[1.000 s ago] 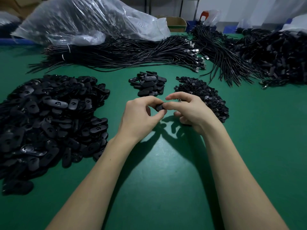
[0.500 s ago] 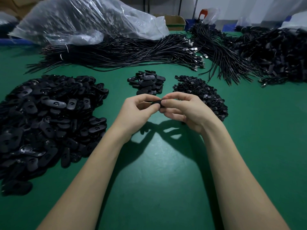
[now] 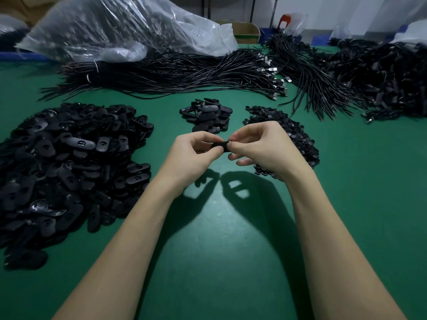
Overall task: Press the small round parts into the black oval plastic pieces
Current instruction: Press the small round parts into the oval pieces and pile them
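Above the middle of the green table, my left hand [image 3: 193, 155] and my right hand [image 3: 263, 146] meet fingertip to fingertip. Between them is one black oval plastic piece [image 3: 220, 145]. Both hands pinch it, the left at its left end, the right at its right end. Whether a small round part sits in it is hidden by my fingers. A big heap of black oval pieces [image 3: 67, 167] lies at the left. A small pile of oval pieces [image 3: 208, 114] lies beyond my hands. A pile of small round parts [image 3: 298, 137] lies behind my right hand.
Bundles of black cables [image 3: 175, 75] stretch across the back of the green table [image 3: 231, 250], with more cable heaps [image 3: 381, 79] at the far right. A large clear plastic bag [image 3: 120, 28] sits at the back left. A cardboard box [image 3: 246, 32] stands behind it.
Both hands stay together on the same oval piece. The fingers have shifted their hold and the hands have turned a little; the piles have not moved.
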Demonstrator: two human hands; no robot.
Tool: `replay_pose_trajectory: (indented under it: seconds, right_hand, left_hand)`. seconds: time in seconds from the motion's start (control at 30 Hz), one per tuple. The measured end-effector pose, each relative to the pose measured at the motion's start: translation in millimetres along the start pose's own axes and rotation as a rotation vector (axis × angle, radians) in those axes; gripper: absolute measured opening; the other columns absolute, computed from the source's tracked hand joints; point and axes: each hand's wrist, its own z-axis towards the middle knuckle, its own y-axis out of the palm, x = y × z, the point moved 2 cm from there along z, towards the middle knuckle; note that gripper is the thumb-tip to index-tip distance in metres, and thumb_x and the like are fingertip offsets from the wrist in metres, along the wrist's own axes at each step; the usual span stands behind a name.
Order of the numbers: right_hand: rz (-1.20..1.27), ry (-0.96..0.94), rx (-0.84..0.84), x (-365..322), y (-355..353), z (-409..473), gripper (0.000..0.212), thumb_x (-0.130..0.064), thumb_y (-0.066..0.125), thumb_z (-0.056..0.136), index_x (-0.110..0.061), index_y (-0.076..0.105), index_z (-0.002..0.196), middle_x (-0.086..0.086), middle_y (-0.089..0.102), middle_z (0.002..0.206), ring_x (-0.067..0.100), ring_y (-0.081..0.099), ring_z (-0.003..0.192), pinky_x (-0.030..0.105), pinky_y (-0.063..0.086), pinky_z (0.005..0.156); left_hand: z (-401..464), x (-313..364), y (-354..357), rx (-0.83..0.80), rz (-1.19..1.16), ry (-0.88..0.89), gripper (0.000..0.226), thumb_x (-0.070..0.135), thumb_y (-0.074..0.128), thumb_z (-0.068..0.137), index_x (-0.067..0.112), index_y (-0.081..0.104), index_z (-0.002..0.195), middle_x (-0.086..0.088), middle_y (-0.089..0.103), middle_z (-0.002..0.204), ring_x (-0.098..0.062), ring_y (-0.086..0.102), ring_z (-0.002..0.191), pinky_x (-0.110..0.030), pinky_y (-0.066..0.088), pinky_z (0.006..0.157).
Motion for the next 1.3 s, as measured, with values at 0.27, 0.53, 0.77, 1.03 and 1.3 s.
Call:
replay_pose_trajectory:
  seconds: [0.27, 0.53, 0.77, 1.03, 1.3]
  right_hand:
    - [0.035, 0.023, 0.006, 0.4, 3.9, 0.7, 0.006, -0.001, 0.076, 0.086, -0.005, 0.074, 0.09, 0.008, 0.078, 0.076, 0.017, 0.078, 0.074, 0.021, 0.058, 0.059]
    - [-0.009, -0.016, 0.024, 5.2, 5.9, 3.4, 0.007, -0.002, 0.077, 0.084, -0.008, 0.074, 0.086, 0.004, 0.077, 0.071, 0.018, 0.078, 0.071, 0.023, 0.059, 0.061]
    - [0.004, -0.002, -0.006, 13.6, 7.1, 4.8, 0.007, -0.002, 0.079, 0.085, -0.007, 0.075, 0.088, 0.007, 0.078, 0.075, 0.021, 0.078, 0.072, 0.031, 0.064, 0.072]
    - [-0.082, -0.019, -0.024, 12.4, 9.3, 5.5, 0.009, -0.003, 0.08, 0.084, -0.011, 0.075, 0.086, 0.003, 0.078, 0.072, 0.018, 0.078, 0.07, 0.034, 0.065, 0.075]
    - [-0.028, -0.006, -0.012, 17.8, 6.7, 7.2, 0.008, -0.005, 0.079, 0.083, -0.012, 0.076, 0.086, 0.004, 0.078, 0.074, 0.021, 0.078, 0.071, 0.037, 0.064, 0.079]
  left_hand:
    - [1.2, -0.9, 0.0, 0.006, -0.009, -0.013, 0.01, 0.014, 0.075, 0.091, 0.023, 0.076, 0.093, 0.012, 0.073, 0.072, 0.006, 0.058, 0.057, -0.007, 0.039, 0.054]
    - [1.6, -5.3, 1.0, 0.008, -0.005, -0.021, 0.009, 0.018, 0.075, 0.092, 0.027, 0.076, 0.092, 0.015, 0.073, 0.07, 0.004, 0.056, 0.055, -0.01, 0.041, 0.052]
    - [1.5, -9.3, 3.9, 0.014, 0.022, -0.019, 0.01, 0.018, 0.078, 0.09, 0.028, 0.076, 0.087, 0.013, 0.077, 0.081, 0.003, 0.069, 0.076, -0.007, 0.046, 0.067]
    - [1.3, -8.5, 4.5, 0.028, 0.094, -0.048, 0.014, 0.016, 0.076, 0.09, 0.028, 0.074, 0.084, 0.008, 0.076, 0.078, -0.005, 0.068, 0.073, -0.017, 0.052, 0.062]
    - [2.3, -7.6, -3.3, -0.045, 0.06, -0.013, 0.01, 0.019, 0.079, 0.088, 0.029, 0.076, 0.087, 0.011, 0.077, 0.078, 0.001, 0.067, 0.069, -0.02, 0.049, 0.071]
